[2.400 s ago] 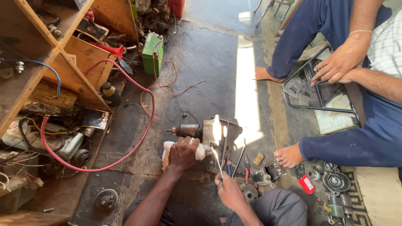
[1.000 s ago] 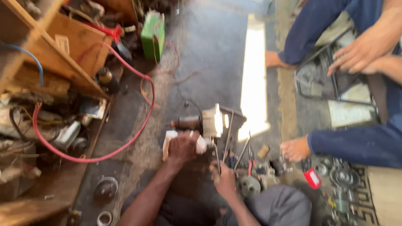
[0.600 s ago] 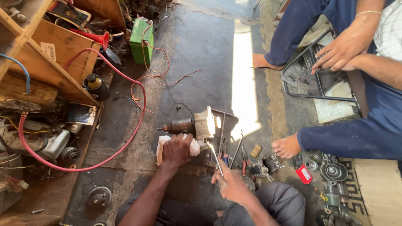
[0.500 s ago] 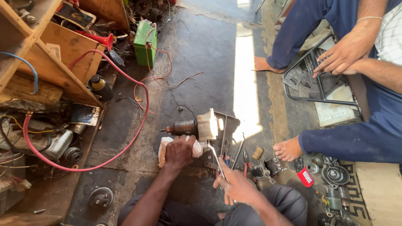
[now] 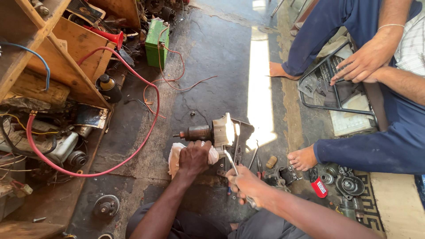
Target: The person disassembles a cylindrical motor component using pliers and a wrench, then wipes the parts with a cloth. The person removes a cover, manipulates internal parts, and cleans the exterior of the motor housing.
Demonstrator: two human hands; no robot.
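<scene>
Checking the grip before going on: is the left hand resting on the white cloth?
Yes, the left hand presses down on the white cloth beside the motor part.

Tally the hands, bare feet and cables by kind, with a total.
Own hands: 2, left hand on a white cloth, right hand gripping a metal tool
Other person's hands: 2
Bare feet: 2
Red cable: 1
Total: 7

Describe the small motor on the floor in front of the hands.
The motor lies on its side on the dark concrete floor: a rusty brown wound core with a short shaft pointing left, joined to a pale metal housing on the right. The left hand presses a white rag beside it; the right hand holds a metal tool.
</scene>
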